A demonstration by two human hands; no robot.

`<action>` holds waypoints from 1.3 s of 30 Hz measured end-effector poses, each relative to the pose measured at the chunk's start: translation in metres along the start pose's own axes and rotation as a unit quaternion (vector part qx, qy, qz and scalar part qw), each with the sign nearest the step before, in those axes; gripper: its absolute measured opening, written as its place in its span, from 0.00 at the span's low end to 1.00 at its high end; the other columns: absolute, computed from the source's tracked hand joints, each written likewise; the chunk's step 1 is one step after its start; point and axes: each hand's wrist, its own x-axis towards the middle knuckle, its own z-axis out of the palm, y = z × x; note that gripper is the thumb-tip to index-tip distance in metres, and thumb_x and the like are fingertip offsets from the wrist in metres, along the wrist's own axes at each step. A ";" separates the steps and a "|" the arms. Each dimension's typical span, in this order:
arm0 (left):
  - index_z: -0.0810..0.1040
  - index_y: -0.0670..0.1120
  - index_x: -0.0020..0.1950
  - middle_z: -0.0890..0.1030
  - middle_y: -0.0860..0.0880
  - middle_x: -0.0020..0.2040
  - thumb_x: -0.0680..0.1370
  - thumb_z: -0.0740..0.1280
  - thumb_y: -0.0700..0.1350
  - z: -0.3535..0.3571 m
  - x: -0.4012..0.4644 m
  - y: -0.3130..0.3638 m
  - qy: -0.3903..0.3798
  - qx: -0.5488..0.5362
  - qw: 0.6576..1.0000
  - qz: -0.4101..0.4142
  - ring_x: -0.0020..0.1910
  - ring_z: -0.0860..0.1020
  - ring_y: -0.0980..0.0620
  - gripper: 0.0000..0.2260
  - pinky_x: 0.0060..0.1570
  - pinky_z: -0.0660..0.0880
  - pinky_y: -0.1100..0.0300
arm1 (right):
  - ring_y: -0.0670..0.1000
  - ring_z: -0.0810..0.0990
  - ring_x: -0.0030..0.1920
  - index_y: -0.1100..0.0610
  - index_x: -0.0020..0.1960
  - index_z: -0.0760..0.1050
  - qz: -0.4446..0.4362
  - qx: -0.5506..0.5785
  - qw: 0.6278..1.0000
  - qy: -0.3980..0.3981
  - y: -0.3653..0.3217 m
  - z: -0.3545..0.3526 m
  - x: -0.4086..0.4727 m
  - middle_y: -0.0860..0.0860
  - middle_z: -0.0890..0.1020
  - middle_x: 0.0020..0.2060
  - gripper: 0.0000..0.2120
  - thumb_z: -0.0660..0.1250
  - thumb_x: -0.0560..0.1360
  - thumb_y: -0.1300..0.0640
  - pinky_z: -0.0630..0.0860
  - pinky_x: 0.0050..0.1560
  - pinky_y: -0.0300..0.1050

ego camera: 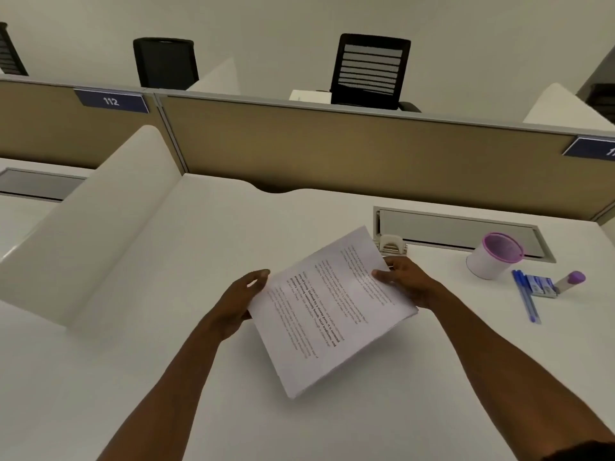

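Observation:
A thin stack of printed paper sheets [327,314] is lifted a little above the white desk [199,247], turned at an angle. My left hand [238,302] holds the stack's left edge, with the fingers hidden under the sheets. On the right edge my right hand [406,284] pinches the stack, thumb on top of the printed page. A small beige hole punch [392,245] stands on the desk just behind my right hand.
A white cup with a pink rim [494,256] stands at the right, with blue pens [525,296], a small box of staples [542,286] and a purple-capped glue stick [570,281] beside it. A white side divider [100,221] rises at the left, a tan partition [332,144] behind.

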 end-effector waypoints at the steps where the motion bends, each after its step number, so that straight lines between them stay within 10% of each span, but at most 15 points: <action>1: 0.80 0.54 0.62 0.85 0.49 0.54 0.73 0.67 0.66 0.006 0.003 -0.002 0.029 -0.023 0.999 -0.010 0.52 0.83 0.47 0.23 0.44 0.80 0.55 | 0.60 0.85 0.48 0.61 0.59 0.78 0.004 0.026 1.000 0.017 0.008 -0.003 -0.007 0.59 0.85 0.52 0.15 0.71 0.74 0.57 0.82 0.42 0.49; 13: 0.71 0.49 0.70 0.81 0.46 0.61 0.85 0.58 0.42 0.123 0.026 -0.026 0.036 0.018 0.999 -0.029 0.56 0.82 0.46 0.14 0.53 0.80 0.48 | 0.60 0.85 0.47 0.61 0.57 0.77 0.031 0.088 0.980 0.175 0.091 -0.033 -0.056 0.58 0.85 0.49 0.11 0.67 0.78 0.56 0.82 0.49 0.59; 24: 0.69 0.47 0.67 0.78 0.45 0.62 0.83 0.59 0.44 0.176 0.072 -0.007 0.022 0.159 0.987 -0.022 0.56 0.80 0.46 0.12 0.57 0.78 0.46 | 0.58 0.77 0.60 0.59 0.68 0.71 0.095 -0.005 0.949 0.302 0.113 -0.067 -0.046 0.57 0.76 0.64 0.18 0.57 0.82 0.51 0.73 0.63 0.57; 39: 0.73 0.44 0.66 0.75 0.48 0.58 0.85 0.52 0.46 0.205 0.111 -0.012 0.144 0.169 0.974 -0.045 0.43 0.71 0.56 0.15 0.50 0.68 0.57 | 0.53 0.82 0.39 0.52 0.44 0.76 0.120 0.031 0.948 0.293 0.101 -0.108 -0.029 0.50 0.82 0.40 0.10 0.60 0.81 0.53 0.74 0.33 0.42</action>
